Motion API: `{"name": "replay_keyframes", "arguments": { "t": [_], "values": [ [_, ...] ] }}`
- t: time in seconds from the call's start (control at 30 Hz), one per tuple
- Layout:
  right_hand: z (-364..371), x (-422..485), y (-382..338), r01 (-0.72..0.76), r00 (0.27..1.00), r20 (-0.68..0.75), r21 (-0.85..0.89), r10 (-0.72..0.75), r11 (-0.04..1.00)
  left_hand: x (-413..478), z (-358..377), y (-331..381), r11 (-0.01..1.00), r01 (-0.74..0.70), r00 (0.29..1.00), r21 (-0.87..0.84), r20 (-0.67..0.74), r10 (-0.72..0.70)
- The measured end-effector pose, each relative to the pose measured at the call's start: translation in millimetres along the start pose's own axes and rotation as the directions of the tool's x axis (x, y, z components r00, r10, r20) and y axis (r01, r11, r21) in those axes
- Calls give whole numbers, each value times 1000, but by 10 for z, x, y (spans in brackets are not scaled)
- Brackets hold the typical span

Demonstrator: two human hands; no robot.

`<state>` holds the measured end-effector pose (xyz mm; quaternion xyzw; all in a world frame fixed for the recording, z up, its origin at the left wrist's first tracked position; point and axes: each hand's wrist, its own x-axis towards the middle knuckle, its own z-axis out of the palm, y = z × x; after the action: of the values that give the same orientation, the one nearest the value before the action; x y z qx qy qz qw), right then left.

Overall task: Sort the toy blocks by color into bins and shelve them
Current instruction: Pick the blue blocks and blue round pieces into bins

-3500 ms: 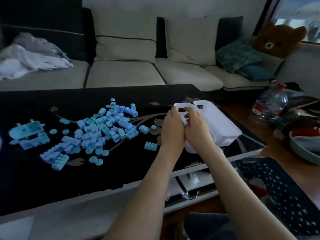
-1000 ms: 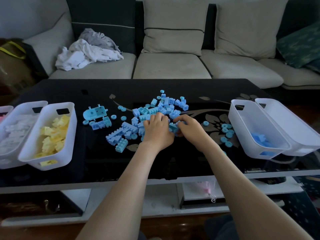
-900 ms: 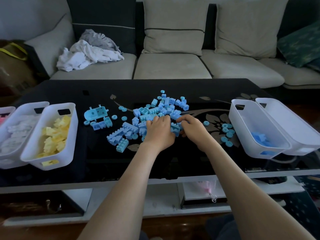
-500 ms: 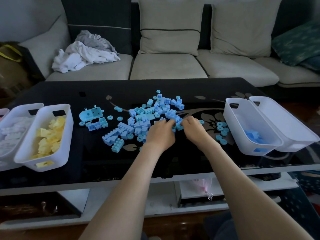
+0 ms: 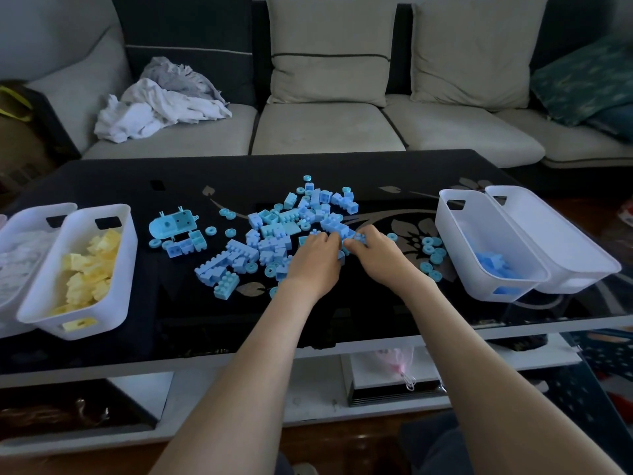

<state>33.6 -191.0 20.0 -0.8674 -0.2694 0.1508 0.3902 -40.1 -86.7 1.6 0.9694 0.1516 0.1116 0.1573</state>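
Your left hand [image 5: 313, 258] and right hand [image 5: 378, 253] both curl round pieces at the right edge of the light-blue plastic toy blocks [image 5: 274, 234] on the black glass table [image 5: 102, 180], and the white plastic bin [image 5: 454, 245] holding blue ones lies rightward, long axis near-to-far, nearer your right hand.

Both bare forearms reach forward, converging. Left hand [image 5: 315, 260] palm down, fingers curled under. Right hand [image 5: 378, 253] palm down, fingertips bent toward left one. Hands almost touching. Grip unclear.
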Motion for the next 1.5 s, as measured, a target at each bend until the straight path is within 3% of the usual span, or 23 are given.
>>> {"name": "replay_keyframes", "arguments": {
  "t": [0.33, 0.43, 0.53, 0.7, 0.8, 0.87, 1.0, 1.1, 1.2, 1.27, 1.37, 1.5],
  "values": [
    [-230, -124, -24, 42, 987, -156, -17, -44, 999, 103, 33, 175, 991, 86, 995, 104, -69, -79],
    [-436, -194, 23, 31, 963, -266, -82, -52, 996, 219, -26, 327, 979, 185, 970, -87, -143, -196],
    [-682, -288, 83, -17, 922, -383, -197, -61, 980, 331, -62, 508, 926, 191, 946, -326, -191, -262],
    [-1092, -439, 378, -239, 863, -501, -280, 71, 930, 351, 95, 961, 881, 70, 957, -467, -218, -192],
    [-1256, -501, 580, -335, 870, -451, -250, 197, 909, 388, 180, 1285, 867, 15, 958, -498, -242, -155],
    [-1292, -516, 631, -324, 902, -362, -207, 236, 923, 400, 190, 1427, 851, -9, 958, -526, -247, -143],
    [-1420, -568, 691, -240, 922, -349, -182, 166, 954, 456, 254, 1676, 892, -11, 986, -452, -154, -66],
    [-1435, -591, 735, -197, 935, -342, -296, 89, 935, 479, 313, 1738, 928, -9, 994, -373, -105, -33],
    [-1472, -581, 795, -185, 936, -351, -494, 0, 850, 524, 343, 1787, 960, 12, 997, -280, -69, -33],
    [-1516, -565, 831, -186, 933, -360, -527, -21, 829, 542, 372, 1848, 964, 3, 999, -266, -38, -14],
    [-1541, -546, 887, -155, 947, -321, -493, -14, 856, 501, 399, 1904, 937, 13, 999, -350, 52, 5],
    [-1496, -489, 874, -115, 956, -292, -427, -17, 897, 407, 324, 1825, 804, -31, 993, -594, 71, 92]
  ]
}}
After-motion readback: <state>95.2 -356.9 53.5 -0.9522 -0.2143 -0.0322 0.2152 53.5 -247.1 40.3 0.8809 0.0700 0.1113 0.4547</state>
